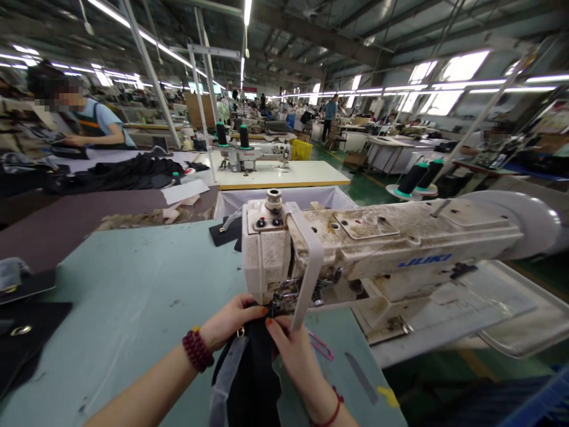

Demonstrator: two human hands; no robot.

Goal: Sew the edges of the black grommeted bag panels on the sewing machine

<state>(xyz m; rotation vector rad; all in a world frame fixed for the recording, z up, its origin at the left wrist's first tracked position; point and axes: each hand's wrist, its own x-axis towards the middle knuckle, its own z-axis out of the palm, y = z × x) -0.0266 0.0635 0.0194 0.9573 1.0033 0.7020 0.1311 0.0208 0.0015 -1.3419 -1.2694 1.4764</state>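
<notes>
Both my hands hold a black fabric piece [253, 373] with a grey strip along its left edge, just under the needle of a white Juki sewing machine [382, 249]. My left hand [229, 323], with a dark bead bracelet on the wrist, grips the cloth's top left edge beside a small metal ring. My right hand [291, 350], with a red cord at the wrist, pinches the cloth's top right edge right below the presser foot [288, 296]. The fingers of both hands are closed on the cloth.
The pale green table [124, 308] carries black cut pieces with metal eyelets [22, 332] at the far left, pink scissors [322, 347] by my right hand. Thread cones [415, 178] stand behind the machine. A person [84, 115] works at the far left table; more sewing stations fill the hall.
</notes>
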